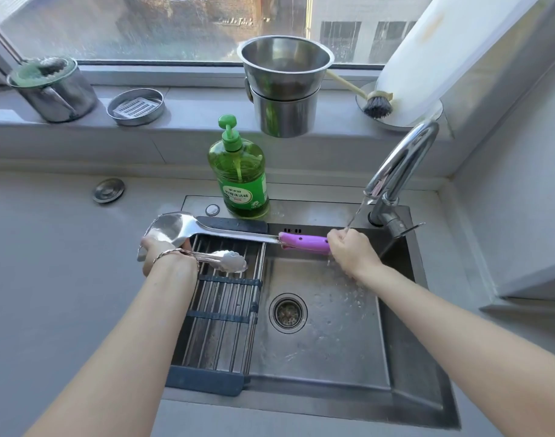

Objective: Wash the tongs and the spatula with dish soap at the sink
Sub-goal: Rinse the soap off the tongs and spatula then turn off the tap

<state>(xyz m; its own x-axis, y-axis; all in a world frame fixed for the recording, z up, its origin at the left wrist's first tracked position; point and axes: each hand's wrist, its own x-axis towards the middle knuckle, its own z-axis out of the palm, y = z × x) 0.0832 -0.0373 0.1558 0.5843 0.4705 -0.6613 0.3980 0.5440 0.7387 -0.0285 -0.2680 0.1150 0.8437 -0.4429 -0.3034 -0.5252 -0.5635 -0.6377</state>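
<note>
- L, windowsill: a dented steel mug (54,93) w/ a green scourer on top sits well apart from the wash, parked.
- The person's left hand (161,252) curls round the blade end of a long steel spatula w/ purple handle (244,234), apparently to keep it level across the stainless sink (333,351).
- Steel scallop-tipped tongs (230,261) lie along the roll-up steel draining rack (225,310) just under the L wrist, head pointing R. Whether the L hand also holds them can't be told. Prob. set there so both hands are free for the spatula.
- Centre: a green pump bottle of dish soap (243,181) stands on the sink's back ledge just behind the spatula shaft, pump within reach, untouched.
- Above it, stacked steel pots (284,89) rest on the sill.
- R: the right hand (352,252) is closed round the far end of the purple handle, right under the stream from the chrome tap (402,162), so water hits knuckles and handle together. Looks like a rinse or wetting step, not soaping.
- Count: 1 spatula, 1 pr tongs, 1 soap bottle, 1 rack, 1 tap, 2 stacked pots, 1 mug, 2 hands, both on the spatula.
</note>
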